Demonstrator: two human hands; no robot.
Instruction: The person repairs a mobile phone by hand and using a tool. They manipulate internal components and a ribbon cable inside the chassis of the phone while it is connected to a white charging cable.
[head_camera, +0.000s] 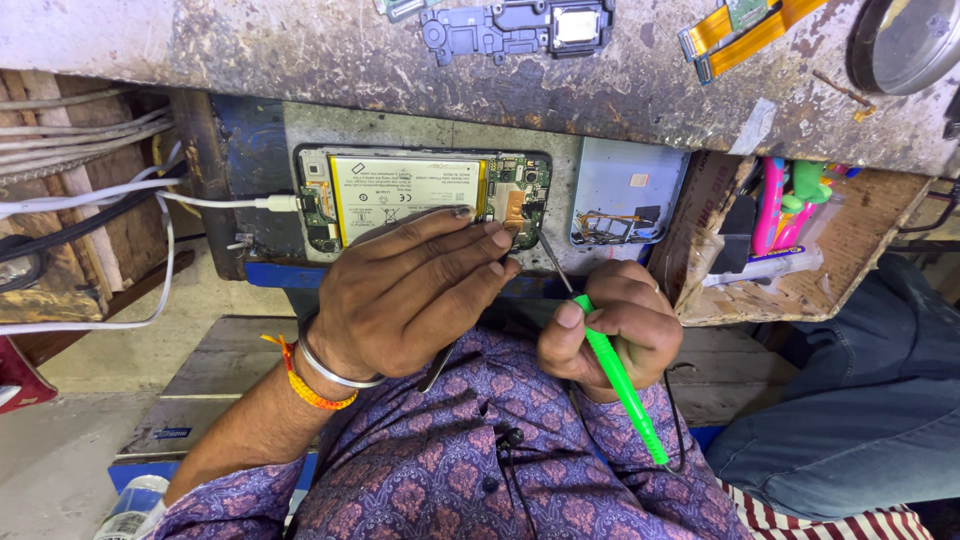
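An opened phone (420, 195) lies on the bench edge, its back off, showing a pale yellow battery and green circuit boards. A white cable (215, 200) is plugged into its left end. My left hand (410, 290) rests flat on the phone's near edge, fingertips on the battery's right part. My right hand (610, 325) grips a bright green probe (620, 380) like a pen; its thin metal tip (550, 255) touches the board at the phone's right end.
The light blue back cover (625, 190) lies right of the phone. A worn bench top (400, 60) carries a black phone part, orange flex strips and a round lens. A wooden tray (800, 240) holds pink and green tools. Another person's jeans-clad leg (860, 400) is at right.
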